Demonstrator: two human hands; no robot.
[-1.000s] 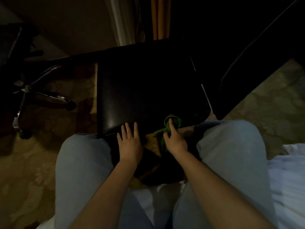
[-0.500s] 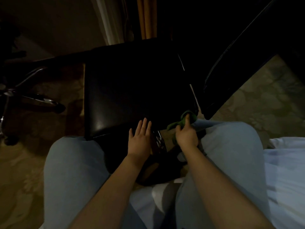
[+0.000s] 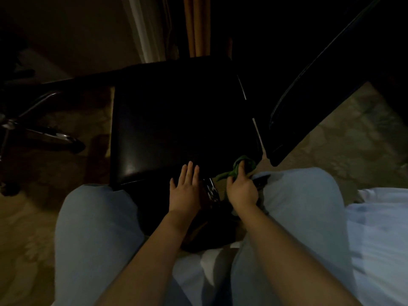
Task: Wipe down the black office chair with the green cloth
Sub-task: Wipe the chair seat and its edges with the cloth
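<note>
Fingers [image 3: 241, 170] of the right hand [image 3: 241, 191] are curled round the cloth [image 3: 250, 165], one finger poking up through the bunched green fabric and a thin tail of it trailing out to the left. The cloth sits at the front right corner of the chair's [image 3: 176, 120] black seat [image 3: 154, 140], touching its edge. A second ago the cloth was further left along that front edge, nearer the middle; half a second ago it had already reached the corner, and it has barely shifted since.

The left hand [image 3: 186, 188] holds nothing. Its straight fingers lie close together, tips on the seat's front edge, where a second ago they were spread and rested further left on that edge. A chrome part [image 3: 212, 192] shows between the two hands; it was hidden a second ago.

Both knees [image 3: 97, 217] in pale blue cloth flank the hands. To the left, on the patterned carpet [image 3: 353, 138], stands the wheeled base [image 3: 50, 135] of another chair, which has slid leftward in view as the head turned. White bedding [image 3: 384, 217] lies at the right edge.
</note>
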